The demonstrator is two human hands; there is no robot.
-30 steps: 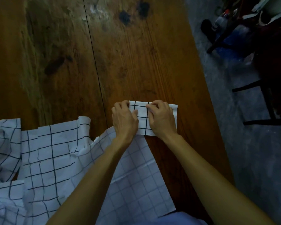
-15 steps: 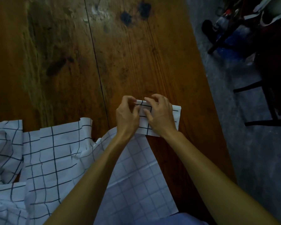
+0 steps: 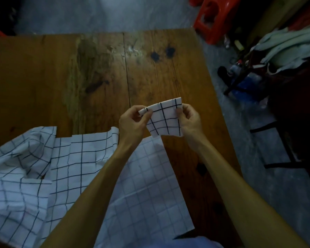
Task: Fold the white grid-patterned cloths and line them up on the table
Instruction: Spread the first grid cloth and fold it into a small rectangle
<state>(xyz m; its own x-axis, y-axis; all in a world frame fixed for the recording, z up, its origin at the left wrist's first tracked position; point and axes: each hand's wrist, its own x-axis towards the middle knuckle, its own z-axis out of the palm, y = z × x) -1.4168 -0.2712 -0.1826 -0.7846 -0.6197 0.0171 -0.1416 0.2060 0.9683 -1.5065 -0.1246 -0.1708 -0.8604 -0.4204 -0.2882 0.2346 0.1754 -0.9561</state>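
A small folded white cloth with black grid lines [image 3: 165,120] is held up above the wooden table [image 3: 79,83]. My left hand [image 3: 132,122] pinches its left end and my right hand [image 3: 189,120] pinches its right end. Its top edge bows upward between the two hands. Below and left of my arms, unfolded grid-patterned cloths [image 3: 64,167] lie rumpled and overlapping on the near part of the table, partly hidden by my forearms.
The table's right edge runs diagonally close to my right arm, with grey floor beyond. A red plastic stool [image 3: 213,18] stands past the far right corner. Bags, bottles and pale fabric [image 3: 284,45] are piled at the right, near dark chair legs [image 3: 276,145].
Both hands have lifted the small folded cloth off the table, where they were pressing it flat. The camera view has tilted up, showing the table's far edge.
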